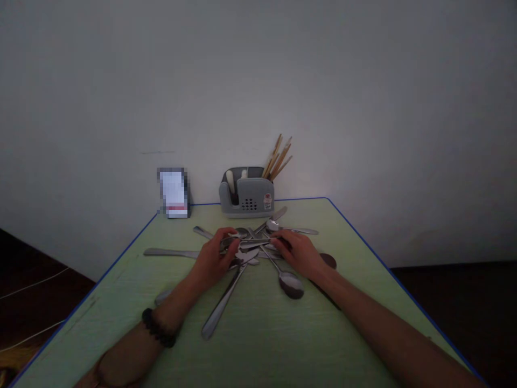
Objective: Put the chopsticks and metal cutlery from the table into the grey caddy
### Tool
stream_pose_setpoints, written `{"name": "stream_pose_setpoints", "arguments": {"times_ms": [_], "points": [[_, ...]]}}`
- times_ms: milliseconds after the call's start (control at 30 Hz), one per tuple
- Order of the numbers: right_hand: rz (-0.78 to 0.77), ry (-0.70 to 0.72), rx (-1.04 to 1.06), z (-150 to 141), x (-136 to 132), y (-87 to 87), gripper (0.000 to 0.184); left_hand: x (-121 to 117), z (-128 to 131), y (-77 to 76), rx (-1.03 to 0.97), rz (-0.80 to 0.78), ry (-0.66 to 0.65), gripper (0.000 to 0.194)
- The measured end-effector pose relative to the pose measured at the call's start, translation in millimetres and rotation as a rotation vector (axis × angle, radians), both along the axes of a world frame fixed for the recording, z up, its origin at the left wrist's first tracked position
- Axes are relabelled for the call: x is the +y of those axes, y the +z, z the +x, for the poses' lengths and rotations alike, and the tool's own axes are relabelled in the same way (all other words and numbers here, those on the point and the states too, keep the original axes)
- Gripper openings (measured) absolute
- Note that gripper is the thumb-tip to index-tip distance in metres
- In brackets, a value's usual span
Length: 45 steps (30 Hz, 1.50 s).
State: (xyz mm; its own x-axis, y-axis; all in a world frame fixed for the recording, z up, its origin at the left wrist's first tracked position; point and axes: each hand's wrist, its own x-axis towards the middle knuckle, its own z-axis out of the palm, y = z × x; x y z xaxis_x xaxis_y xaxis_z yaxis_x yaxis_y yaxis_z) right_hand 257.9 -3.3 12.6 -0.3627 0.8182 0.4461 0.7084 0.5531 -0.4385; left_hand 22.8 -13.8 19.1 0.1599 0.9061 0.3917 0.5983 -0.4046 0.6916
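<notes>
Both our hands are in close: left hand point(216, 256) and right hand point(299, 252) curled in, fingers gripping one utensil point(255, 242) — it bridges the gap between them! Beneath, we've got the cutlery pile point(247, 255), crossed and fanned out. A spoon bowl point(291, 284) sits just nearside of our right hand; beyond both — the caddy point(252, 188), with chopsticks point(277, 159).

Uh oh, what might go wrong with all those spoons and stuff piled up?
The cutlery crosses and overlaps, so pulling one piece might drag others along with a clatter.
What looks like a knife blade lies close to the left hand, so a finger could get poked.
The wooden sticks lean out of the grey holder just behind the pile, so a bump might spill them.
</notes>
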Motion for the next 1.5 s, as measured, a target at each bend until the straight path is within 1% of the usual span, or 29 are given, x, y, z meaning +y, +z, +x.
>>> {"name": "stream_pose_setpoints", "arguments": {"times_ms": [533, 1067, 1133, 1200, 1267, 1333, 1400, 1500], "points": [[-0.008, 0.014, -0.004, 0.1, 0.4, 0.6, 0.025, -1.0, -0.4, 0.9, -0.003, -0.044, -0.007, 0.025], [-0.006, 0.014, -0.004, 0.2, 0.0, 0.8, 0.025, 0.0, -1.2, -1.2, 0.030, -0.048, -0.007, 0.025], [0.011, 0.009, 0.036, 0.2, -0.3, 1.0, 0.025, 1.5, -1.6, -2.6, 0.052, -0.024, 0.001, 0.025], [0.042, -0.009, 0.108, 0.3, -1.3, 3.3, 0.024, 3.7, -1.9, -4.6, 0.083, 0.051, 0.005, 0.025], [0.085, -0.034, 0.191, 0.3, -3.3, 9.1, 0.024, 6.1, -2.3, -6.9, 0.116, 0.139, -0.010, 0.025], [0.128, -0.060, 0.259, -0.3, -5.9, 19.9, 0.025, 8.0, -2.8, -9.0, 0.143, 0.192, -0.030, 0.027], [0.154, -0.097, 0.337, -2.1, -7.9, 36.0, 0.025, 9.4, -3.7, -10.6, 0.158, 0.218, -0.035, 0.029], [0.188, -0.138, 0.476, -7.4, -6.1, 68.9, 0.024, 10.8, -5.1, -11.7, 0.164, 0.248, -0.034, 0.033]]}}
